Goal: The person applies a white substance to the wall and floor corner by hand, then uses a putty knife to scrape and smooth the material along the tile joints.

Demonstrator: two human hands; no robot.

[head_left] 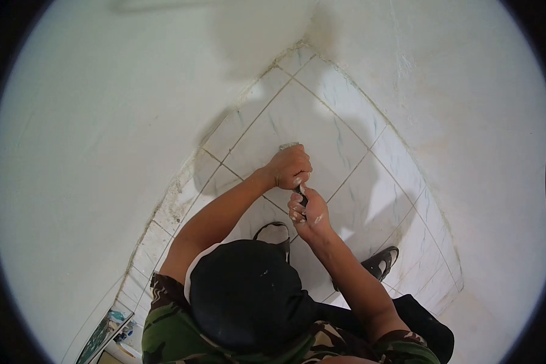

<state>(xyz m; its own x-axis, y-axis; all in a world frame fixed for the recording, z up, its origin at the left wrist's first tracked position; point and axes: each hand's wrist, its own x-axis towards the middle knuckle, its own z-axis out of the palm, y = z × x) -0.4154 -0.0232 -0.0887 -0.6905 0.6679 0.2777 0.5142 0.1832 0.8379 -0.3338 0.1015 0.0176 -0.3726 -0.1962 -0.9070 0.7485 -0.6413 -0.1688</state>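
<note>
1. Being clamped in the curled fingers of both hands, a dark-handled scraper [303, 196] is held low over the middle of the tiled floor [352, 200].
2. Its forward part is enclosed by the left hand [289, 166], closed into a fist; the rear of the handle is wrapped by the right hand [311, 213], just behind, and both are flecked with white.
3. A pale blade [289, 145] is exposed beyond the left fist; whether the tiles are touched by it cannot be told.
4. Marbled tiles are divided by dark joints and covered in part by a shadow.
5. Near the forearms, a left sandal [274, 233] and a right sandal [382, 263] are planted on the tiles.
6. Camouflage sleeves [171, 324] are worn.
7. The floor is bounded by a left wall [97, 133] and a right wall [467, 121], met at a corner ahead.
</note>
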